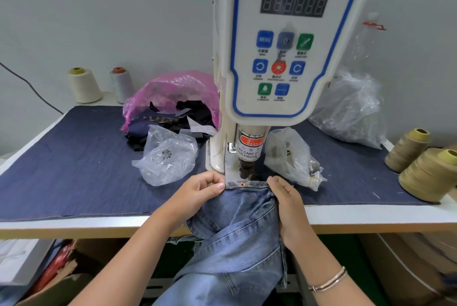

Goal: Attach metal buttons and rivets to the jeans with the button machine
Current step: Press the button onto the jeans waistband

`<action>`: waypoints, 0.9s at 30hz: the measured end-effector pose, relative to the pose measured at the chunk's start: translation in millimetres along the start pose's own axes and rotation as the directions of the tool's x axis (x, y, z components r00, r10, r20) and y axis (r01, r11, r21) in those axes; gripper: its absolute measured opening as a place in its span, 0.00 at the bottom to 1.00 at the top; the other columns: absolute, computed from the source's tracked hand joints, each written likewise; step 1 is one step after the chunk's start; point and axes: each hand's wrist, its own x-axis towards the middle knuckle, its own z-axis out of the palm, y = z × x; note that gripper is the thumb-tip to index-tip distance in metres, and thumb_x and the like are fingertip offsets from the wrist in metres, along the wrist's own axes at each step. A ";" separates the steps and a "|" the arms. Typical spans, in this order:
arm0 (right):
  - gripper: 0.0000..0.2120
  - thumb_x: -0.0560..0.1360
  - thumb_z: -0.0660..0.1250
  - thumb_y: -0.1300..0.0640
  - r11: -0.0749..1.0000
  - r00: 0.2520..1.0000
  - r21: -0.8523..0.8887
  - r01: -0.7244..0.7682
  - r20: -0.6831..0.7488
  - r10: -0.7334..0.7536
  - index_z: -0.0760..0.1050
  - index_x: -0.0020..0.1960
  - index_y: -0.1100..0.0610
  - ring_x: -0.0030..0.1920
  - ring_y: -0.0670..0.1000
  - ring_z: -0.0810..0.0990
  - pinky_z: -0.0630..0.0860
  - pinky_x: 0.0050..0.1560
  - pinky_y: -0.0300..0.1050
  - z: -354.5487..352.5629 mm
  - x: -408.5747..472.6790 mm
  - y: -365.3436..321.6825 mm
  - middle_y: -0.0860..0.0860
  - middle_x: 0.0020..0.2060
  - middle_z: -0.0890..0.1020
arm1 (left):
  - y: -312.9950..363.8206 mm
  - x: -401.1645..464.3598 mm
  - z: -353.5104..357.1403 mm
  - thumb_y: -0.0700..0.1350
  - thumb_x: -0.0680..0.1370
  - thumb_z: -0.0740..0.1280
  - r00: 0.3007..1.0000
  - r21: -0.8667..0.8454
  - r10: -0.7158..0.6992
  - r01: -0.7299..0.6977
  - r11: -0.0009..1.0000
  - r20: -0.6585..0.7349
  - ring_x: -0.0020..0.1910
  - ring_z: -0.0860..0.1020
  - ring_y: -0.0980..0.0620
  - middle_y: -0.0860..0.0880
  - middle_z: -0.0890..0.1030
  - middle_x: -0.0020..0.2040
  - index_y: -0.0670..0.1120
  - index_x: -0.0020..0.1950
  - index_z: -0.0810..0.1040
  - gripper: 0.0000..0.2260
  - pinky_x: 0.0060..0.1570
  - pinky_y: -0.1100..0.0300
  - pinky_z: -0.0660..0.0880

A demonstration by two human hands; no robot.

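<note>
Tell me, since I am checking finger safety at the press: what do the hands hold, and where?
Both the left hand and right hand pinch the blue denim jeans at the stitched top edge, either side of the machine's punch.

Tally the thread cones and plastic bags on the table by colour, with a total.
Cream thread cone: 1
Grey thread cone: 1
Tan thread cones: 2
Pink plastic bag: 1
Clear plastic bags: 3
Total: 8
</note>
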 end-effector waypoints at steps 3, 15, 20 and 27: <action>0.15 0.77 0.65 0.54 0.999 0.998 -0.002 0.048 0.042 -0.048 0.71 0.32 0.49 0.37 0.47 0.73 0.71 0.43 0.43 -2.2 -6.8 3.4 0.48 0.32 0.74 | 1.1 -5.0 1.4 0.47 0.74 0.65 0.997 0.033 0.074 -0.074 0.997 0.009 0.39 0.71 0.56 0.51 0.75 0.37 0.43 0.43 0.76 0.08 0.43 0.66 0.68; 0.12 0.72 0.67 0.48 0.965 0.942 -0.094 0.245 0.257 -0.214 0.74 0.35 0.54 0.38 0.53 0.68 0.65 0.41 0.47 -22.0 -41.1 2.6 0.54 0.34 0.71 | -18.8 -41.9 -23.6 0.62 0.71 0.59 0.986 0.566 0.161 -0.103 0.818 -0.052 0.39 0.70 0.58 0.57 0.75 0.38 0.50 0.40 0.70 0.16 0.44 0.62 0.65; 0.10 0.73 0.64 0.53 0.827 0.845 -0.308 0.470 0.427 -0.322 0.80 0.35 0.49 0.41 0.49 0.77 0.71 0.47 0.37 -26.5 -38.5 -25.8 0.50 0.38 0.80 | -14.2 -30.2 -16.7 0.53 0.75 0.64 0.962 0.207 0.162 -0.116 0.971 -0.221 0.33 0.68 0.59 0.56 0.72 0.34 0.48 0.42 0.70 0.09 0.34 0.65 0.65; 0.11 0.78 0.62 0.57 0.518 0.940 -0.847 0.117 -0.073 -0.332 0.82 0.45 0.52 0.47 0.43 0.78 0.70 0.44 0.38 -39.1 40.3 -87.0 0.48 0.46 0.83 | -21.9 -16.4 -11.5 0.41 0.80 0.64 0.950 0.273 0.121 -0.040 0.961 -0.287 0.33 0.68 0.57 0.54 0.73 0.34 0.54 0.41 0.70 0.11 0.37 0.61 0.65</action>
